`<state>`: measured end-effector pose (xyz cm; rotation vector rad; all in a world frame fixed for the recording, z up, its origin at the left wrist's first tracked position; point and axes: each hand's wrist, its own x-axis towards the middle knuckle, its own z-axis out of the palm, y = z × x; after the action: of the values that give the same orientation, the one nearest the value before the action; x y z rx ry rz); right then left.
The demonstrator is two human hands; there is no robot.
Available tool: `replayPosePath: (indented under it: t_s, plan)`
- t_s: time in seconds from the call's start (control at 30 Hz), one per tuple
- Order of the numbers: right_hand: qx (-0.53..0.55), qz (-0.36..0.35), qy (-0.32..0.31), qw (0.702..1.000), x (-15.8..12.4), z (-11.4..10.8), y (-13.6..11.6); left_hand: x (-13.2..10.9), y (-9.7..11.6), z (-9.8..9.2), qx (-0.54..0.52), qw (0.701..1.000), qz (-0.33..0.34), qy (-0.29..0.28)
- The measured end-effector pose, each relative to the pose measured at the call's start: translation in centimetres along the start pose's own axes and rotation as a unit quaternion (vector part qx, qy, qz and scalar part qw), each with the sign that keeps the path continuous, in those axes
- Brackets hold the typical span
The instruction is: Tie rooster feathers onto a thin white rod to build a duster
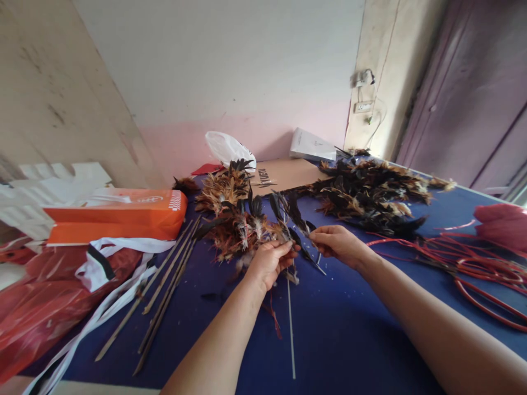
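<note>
My left hand point(272, 263) is closed around the lower ends of some dark feathers point(276, 207), with fluffy down showing below its fingers. Thumb and fingertips of my right hand point(335, 241) pinch a long black feather point(295, 210), close beside the left hand. A thin white stick point(291, 329) runs down from under the left hand; whether that hand grips it too, I cannot tell. Just beyond lie brown and black feather bundles point(242, 233) bound with reddish string. One loose dark feather point(308, 253) shows between the hands.
A large heap of feathers point(366, 189) lies at the back right, near red strips and scissors with red handles point(486, 307). Left are wooden sticks point(164, 296), an orange bag point(115, 216) and red plastic point(61, 296). Flat cardboard point(284, 173) and a white box point(312, 145) sit by the wall.
</note>
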<state>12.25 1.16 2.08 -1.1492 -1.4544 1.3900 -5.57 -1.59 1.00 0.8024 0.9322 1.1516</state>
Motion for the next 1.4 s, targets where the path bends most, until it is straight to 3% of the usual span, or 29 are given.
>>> replayPosePath:
  t_s: [0.3,0.53,0.93,1.23,1.33,1.4]
  plan:
    - [-0.121,-0.037,0.01,0.992,-0.9,2.0,-0.6,0.0,-0.6,0.4,-0.002,1.0,-0.022,-0.005]
    - [-0.069,-0.033,0.017,0.997,-1.1,2.4,-0.8,-0.2,-0.4,0.5,0.019,0.998,-0.045,-0.046]
    - [-0.047,-0.054,0.058,0.996,-1.2,3.2,-0.6,-0.3,-0.6,0.4,0.029,0.996,-0.047,-0.063]
    - [0.001,-0.064,0.005,0.998,-0.8,2.9,0.1,-0.2,-0.6,0.4,0.054,0.995,-0.026,-0.075]
    - [-0.068,-0.05,0.012,0.996,-0.6,2.1,0.1,-0.2,-0.5,0.3,0.092,0.994,0.017,-0.056]
    - [-0.191,-0.06,0.048,0.979,-0.6,1.6,0.1,-0.1,-0.4,0.1,0.14,0.987,0.07,-0.025]
